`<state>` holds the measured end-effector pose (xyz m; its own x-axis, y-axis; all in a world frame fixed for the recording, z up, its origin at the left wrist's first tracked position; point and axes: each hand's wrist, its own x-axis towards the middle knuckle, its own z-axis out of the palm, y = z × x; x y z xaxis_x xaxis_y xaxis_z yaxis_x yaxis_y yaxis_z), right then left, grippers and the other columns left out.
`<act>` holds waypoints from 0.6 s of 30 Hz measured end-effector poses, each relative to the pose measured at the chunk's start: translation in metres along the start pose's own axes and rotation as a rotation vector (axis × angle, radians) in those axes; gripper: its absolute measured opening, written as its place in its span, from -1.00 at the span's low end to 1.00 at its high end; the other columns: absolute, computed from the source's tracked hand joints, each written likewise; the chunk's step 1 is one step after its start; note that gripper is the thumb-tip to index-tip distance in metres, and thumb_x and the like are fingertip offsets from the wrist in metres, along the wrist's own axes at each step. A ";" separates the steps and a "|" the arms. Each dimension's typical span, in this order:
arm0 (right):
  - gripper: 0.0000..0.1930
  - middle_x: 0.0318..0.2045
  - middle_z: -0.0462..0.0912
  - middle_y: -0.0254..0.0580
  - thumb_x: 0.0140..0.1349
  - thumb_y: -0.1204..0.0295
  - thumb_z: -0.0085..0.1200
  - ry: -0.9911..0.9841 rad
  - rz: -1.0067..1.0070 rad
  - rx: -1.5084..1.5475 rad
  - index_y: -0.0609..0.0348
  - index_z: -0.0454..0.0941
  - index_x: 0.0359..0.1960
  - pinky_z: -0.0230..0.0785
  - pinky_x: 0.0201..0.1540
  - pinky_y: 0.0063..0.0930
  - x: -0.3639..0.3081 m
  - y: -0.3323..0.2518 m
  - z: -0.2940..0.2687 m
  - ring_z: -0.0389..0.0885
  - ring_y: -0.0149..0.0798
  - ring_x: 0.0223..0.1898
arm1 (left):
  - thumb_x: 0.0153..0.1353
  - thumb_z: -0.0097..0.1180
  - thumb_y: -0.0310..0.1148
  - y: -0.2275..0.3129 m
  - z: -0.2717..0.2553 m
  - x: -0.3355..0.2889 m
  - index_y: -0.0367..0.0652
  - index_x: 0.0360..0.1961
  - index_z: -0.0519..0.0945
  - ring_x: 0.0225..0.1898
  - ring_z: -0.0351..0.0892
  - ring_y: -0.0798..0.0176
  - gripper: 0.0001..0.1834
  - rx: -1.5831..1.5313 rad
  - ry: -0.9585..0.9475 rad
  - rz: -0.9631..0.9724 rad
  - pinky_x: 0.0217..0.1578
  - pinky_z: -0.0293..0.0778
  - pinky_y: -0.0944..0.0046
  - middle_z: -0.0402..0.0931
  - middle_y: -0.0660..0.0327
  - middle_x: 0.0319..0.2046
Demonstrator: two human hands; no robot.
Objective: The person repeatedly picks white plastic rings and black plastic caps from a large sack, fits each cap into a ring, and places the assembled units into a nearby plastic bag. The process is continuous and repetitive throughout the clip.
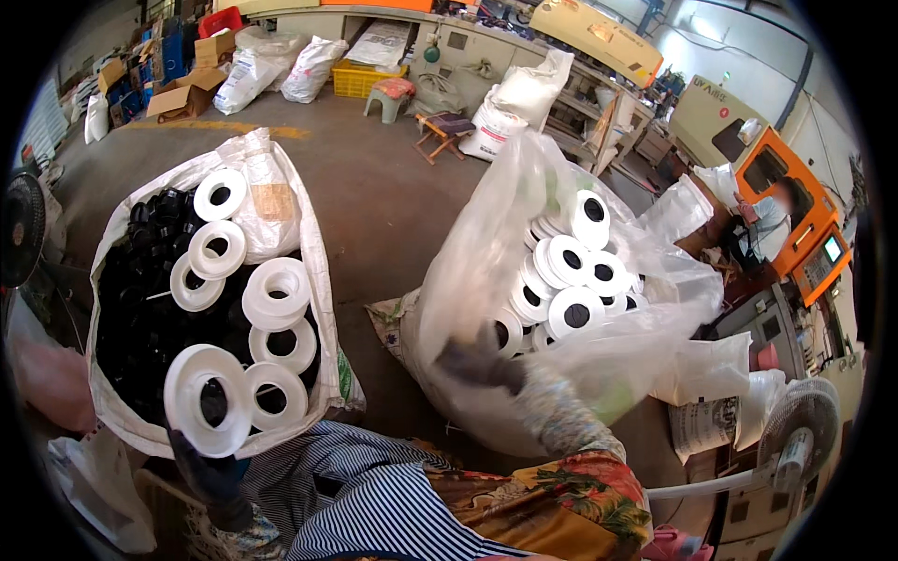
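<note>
My left hand [208,475], in a dark glove, grips the lower edge of a white flanged plastic ring [181,402], held tilted over the near side of a white woven sack [329,360]. The sack holds many small black plastic parts [131,323]. Several more white rings [256,304] lie on top of them, beside a folded white bag [271,210]. To the right, my right hand [479,365], also dark-gloved, is blurred at the near side of a large clear plastic bag [463,280], its fingers unclear. White rings with black centres [567,280] are piled inside.
A fan [797,439] stands at the near right, another [21,229] at the left edge. Farther back are a folding stool [444,131], a small stool [388,98], a yellow crate [367,80], cardboard boxes [187,93] and white sacks [514,103]. A person [772,224] sits by an orange machine [809,220].
</note>
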<state>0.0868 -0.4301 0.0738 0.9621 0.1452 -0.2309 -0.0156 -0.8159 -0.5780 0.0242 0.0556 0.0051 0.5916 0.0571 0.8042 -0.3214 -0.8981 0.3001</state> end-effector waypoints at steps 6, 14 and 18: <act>-0.46 -0.04 0.65 0.15 0.40 -0.09 -0.16 -0.230 -0.218 -0.541 0.09 0.58 0.06 0.38 0.15 0.03 0.029 0.037 -0.065 0.61 0.16 0.02 | 0.10 0.43 -0.45 0.025 0.007 0.017 -0.25 0.40 0.21 0.25 0.44 -0.26 -0.12 0.016 -0.121 0.028 0.23 0.38 -0.10 0.35 -0.25 0.27; -0.42 -0.07 0.65 0.25 0.26 -0.04 0.09 1.067 0.422 -0.368 0.26 0.58 0.03 0.41 0.07 -0.11 0.065 0.241 -0.304 0.61 0.17 0.03 | 0.24 0.27 -0.40 0.022 0.007 0.002 -0.31 0.40 0.25 0.33 0.37 -0.10 -0.26 0.056 -0.108 -0.193 0.32 0.28 0.00 0.34 -0.16 0.32; 0.00 0.38 0.22 0.38 0.17 -0.17 0.17 0.838 0.595 0.020 0.44 0.16 0.40 0.05 0.46 -0.24 0.090 0.340 -0.289 0.17 0.13 0.46 | 0.22 0.29 -0.43 0.024 0.009 0.004 -0.31 0.40 0.24 0.33 0.36 -0.09 -0.24 0.091 -0.104 -0.202 0.32 0.28 0.02 0.33 -0.15 0.32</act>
<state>0.2466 -0.8564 0.0823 0.6778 -0.7233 0.1319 -0.5494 -0.6175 -0.5629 0.0258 0.0298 0.0108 0.7118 0.1989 0.6737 -0.1231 -0.9089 0.3984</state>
